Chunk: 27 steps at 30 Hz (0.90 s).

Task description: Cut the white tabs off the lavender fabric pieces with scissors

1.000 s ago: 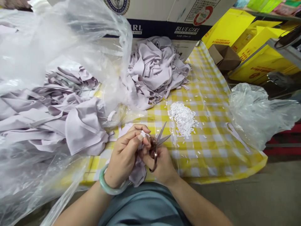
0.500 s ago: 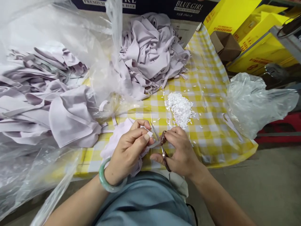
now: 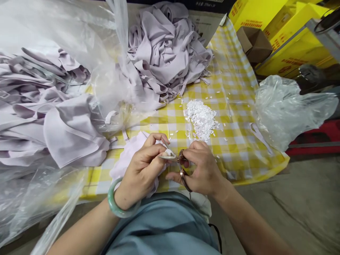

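Observation:
My left hand (image 3: 142,171), with a green bangle on its wrist, pinches a pale lavender garment (image 3: 122,161) between thumb and fingers. A small white piece (image 3: 169,152), which looks like a label, shows at its fingertips. My right hand (image 3: 203,170) holds small scissors (image 3: 183,173) by their dark bronze rings. The scissors' blades are parted and lie around the white piece, close against my left fingertips. Most of the garment is hidden under my left hand. Just beyond my hands lies a heap of tiny white clippings (image 3: 201,118) on the tablecloth.
A yellow-and-white checked tablecloth (image 3: 233,141) covers the table. Lavender garments are heaped at the back (image 3: 170,53) and at the left (image 3: 71,131), where clear plastic (image 3: 66,21) surrounds them. At the right are a crumpled plastic bag (image 3: 294,109), a loose strap (image 3: 261,138) and a brown box (image 3: 254,47).
The scissors have moved left, so their blades now straddle the white piece at my left fingertips. My left hand keeps its pinch. The view has shifted slightly.

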Motion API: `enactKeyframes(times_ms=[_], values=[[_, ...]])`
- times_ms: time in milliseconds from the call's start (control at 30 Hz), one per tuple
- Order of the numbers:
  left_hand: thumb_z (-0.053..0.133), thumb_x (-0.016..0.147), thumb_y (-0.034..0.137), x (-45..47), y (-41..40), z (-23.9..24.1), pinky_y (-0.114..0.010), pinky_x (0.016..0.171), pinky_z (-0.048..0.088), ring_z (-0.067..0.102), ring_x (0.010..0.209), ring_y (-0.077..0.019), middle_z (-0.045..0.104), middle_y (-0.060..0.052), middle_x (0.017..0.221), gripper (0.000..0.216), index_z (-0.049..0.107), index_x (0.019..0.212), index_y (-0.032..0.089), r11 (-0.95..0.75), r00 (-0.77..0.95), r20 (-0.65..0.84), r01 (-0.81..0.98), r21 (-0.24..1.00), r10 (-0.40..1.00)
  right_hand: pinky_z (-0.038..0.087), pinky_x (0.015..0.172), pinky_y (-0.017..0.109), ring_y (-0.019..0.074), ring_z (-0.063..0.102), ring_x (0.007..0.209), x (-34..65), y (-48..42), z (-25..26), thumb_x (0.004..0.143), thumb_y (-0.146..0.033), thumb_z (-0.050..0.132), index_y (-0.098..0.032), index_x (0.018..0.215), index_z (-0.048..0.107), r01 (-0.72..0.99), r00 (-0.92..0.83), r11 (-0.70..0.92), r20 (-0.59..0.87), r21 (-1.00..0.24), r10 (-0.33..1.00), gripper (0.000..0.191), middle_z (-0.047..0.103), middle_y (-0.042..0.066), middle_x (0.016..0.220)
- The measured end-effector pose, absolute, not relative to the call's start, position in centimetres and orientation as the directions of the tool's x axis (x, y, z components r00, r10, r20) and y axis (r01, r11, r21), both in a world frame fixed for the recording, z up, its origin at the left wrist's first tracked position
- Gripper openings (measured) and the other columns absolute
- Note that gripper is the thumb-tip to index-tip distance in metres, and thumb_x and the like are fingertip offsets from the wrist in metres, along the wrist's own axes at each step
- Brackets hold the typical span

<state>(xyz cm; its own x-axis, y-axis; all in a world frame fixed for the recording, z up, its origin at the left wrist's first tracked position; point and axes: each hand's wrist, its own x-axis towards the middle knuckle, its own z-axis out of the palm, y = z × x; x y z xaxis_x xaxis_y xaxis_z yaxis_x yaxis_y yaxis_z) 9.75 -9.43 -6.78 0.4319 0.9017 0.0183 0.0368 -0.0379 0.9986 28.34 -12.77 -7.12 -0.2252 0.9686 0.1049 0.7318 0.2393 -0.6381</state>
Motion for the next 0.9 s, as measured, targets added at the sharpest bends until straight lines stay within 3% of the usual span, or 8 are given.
enactKeyframes(times_ms=[467,733,900], values=[[0.046,0.093,0.012,10.3,-9.3,-6.4,-0.029,0.094,0.044,0.049,0.108,-0.0199,0.058,-0.008,0.091,0.030,0.066,0.071,0.017,-0.072,0.447,0.042,0.050,0.996,0.894,0.032,0.073,0.032,0.0149,0.045,0.064,28.4,-12.6,-7.1,0.074,-0.054,0.072,-0.020,0.057,0.047,0.751,-0.231,0.235,0.087,-0.617,0.969,0.046,0.054,-0.002,0.054],[0.047,0.091,0.010,10.5,-9.1,-6.8,-0.025,0.090,0.042,0.050,0.109,-0.0178,0.055,-0.009,0.104,0.026,0.065,0.073,0.016,-0.050,0.489,0.010,0.070,0.996,0.872,0.032,0.073,0.032,0.0135,0.044,0.061,29.1,-12.9,-7.7,0.076,-0.051,0.072,-0.019,0.055,0.050,0.784,-0.241,0.265,0.118,-0.562,0.963,0.044,0.051,-0.003,0.051],[0.046,0.093,0.011,11.0,-9.0,-6.6,-0.024,0.088,0.043,0.049,0.109,-0.0178,0.056,-0.009,0.099,0.028,0.064,0.072,0.016,-0.059,0.547,-0.002,0.094,0.994,0.837,0.031,0.071,0.031,0.0121,0.042,0.058,30.1,-13.7,-8.2,0.077,-0.046,0.074,-0.018,0.054,0.050,0.810,-0.215,0.281,0.185,-0.515,0.959,0.044,0.051,-0.004,0.049]])
